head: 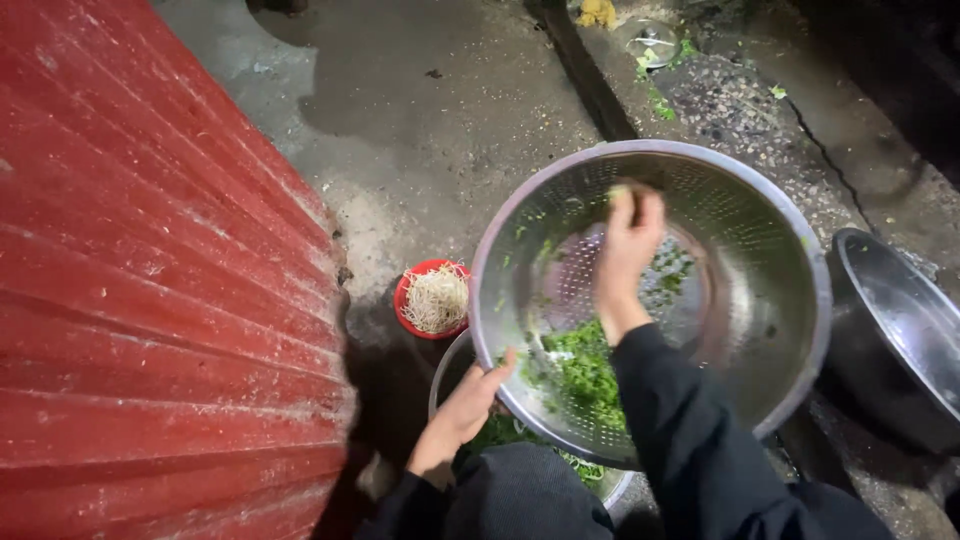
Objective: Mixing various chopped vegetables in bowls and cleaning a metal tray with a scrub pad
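The left hand (462, 412) is seen at about 7 o'clock, its arm in a black sleeve bent up from the lower edge, fingers (497, 372) curled in a grip with the thumb on top. The right hand (628, 245) is stretched toward 12 o'clock on a black-sleeved forearm, fingers bunched together and blurred at the tips.

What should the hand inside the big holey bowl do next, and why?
Probably sweep the right hand down toward the chopped greens. Green bits cling high on the colander wall, while the left hand tilts the rim over the bowl below.
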